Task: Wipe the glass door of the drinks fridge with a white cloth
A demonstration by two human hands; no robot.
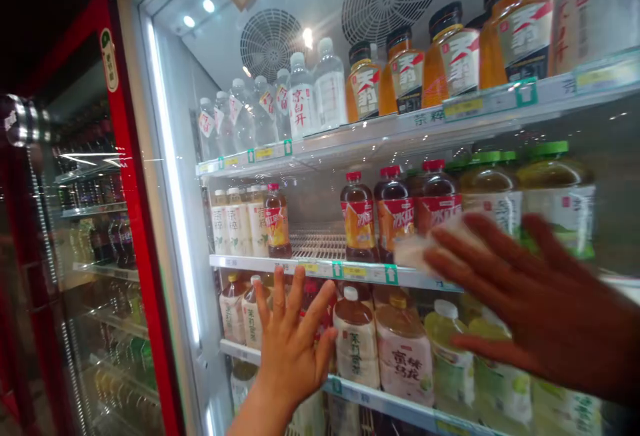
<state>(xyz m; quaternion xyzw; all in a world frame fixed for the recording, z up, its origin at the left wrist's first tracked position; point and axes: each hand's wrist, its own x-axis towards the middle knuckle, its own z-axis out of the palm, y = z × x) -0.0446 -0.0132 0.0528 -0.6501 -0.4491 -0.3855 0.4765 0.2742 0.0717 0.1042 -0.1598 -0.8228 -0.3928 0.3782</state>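
My left hand (293,339) is raised with its fingers spread, in front of a drinks fridge's shelves. It appears to rest flat against the fridge's glass door (320,203), and nothing is in it. To the right, my right hand (545,309) is smeared by motion, its fingers stretched out to the left. Under those fingers lies a pale, blurred white cloth (413,253), pressed toward the glass; its far part is hidden by the hand. Behind my hands stand red-labelled iced tea bottles (357,216) and a white-capped tea bottle (355,336).
The top shelf carries clear water bottles (300,99) and amber bottles with black caps (453,56). Green-capped bottles (555,203) stand at the right of the middle shelf. A bright light strip (173,183) runs down the left side. Another fridge with a red frame (135,223) stands beside.
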